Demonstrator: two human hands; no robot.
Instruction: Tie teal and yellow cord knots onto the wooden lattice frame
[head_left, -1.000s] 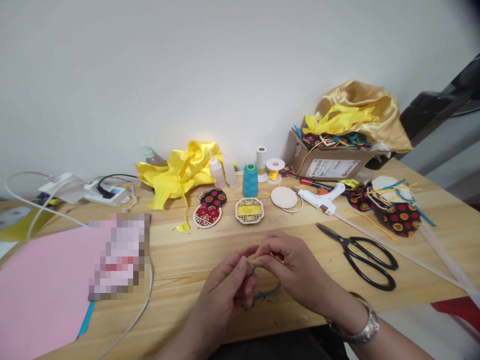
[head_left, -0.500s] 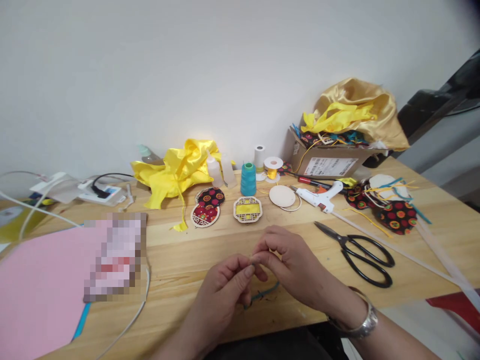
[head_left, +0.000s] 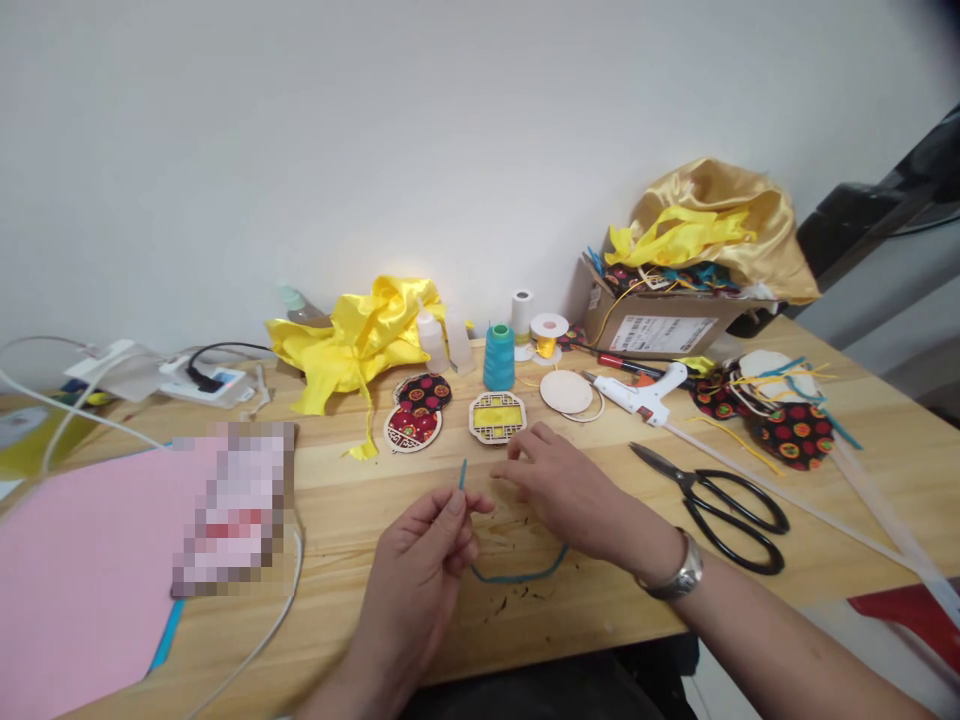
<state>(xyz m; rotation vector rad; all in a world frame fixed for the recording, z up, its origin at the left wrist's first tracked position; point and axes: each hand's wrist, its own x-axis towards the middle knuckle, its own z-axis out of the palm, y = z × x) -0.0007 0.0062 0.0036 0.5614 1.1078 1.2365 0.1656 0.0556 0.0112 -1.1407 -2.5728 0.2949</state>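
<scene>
A short length of teal cord (head_left: 517, 578) is pinched upright between the thumb and fingers of my left hand (head_left: 427, 550). One tip sticks up above the thumb, and the rest loops along the tabletop to beneath my right hand (head_left: 574, 495), where its far end is hidden. My right hand is at the near edge of a pale wooden lattice frame (head_left: 498, 437) with yellow fabric behind it. Its fingers are bent and apart, and I see nothing held in them; whether they touch the frame I cannot tell.
Black-handled scissors (head_left: 712, 500) lie on the right, beside a white glue gun (head_left: 637, 398). Behind the frame stand a teal thread cone (head_left: 499, 360) and a yellow ribbon spool (head_left: 548, 335). A fabric-covered ornament (head_left: 414, 425) and pale wooden discs (head_left: 566, 391) flank the frame.
My hands, together before, have separated. My right hand has moved forward to the wooden frame, while my left hand has shifted slightly left with the teal cord, whose tip now shows.
</scene>
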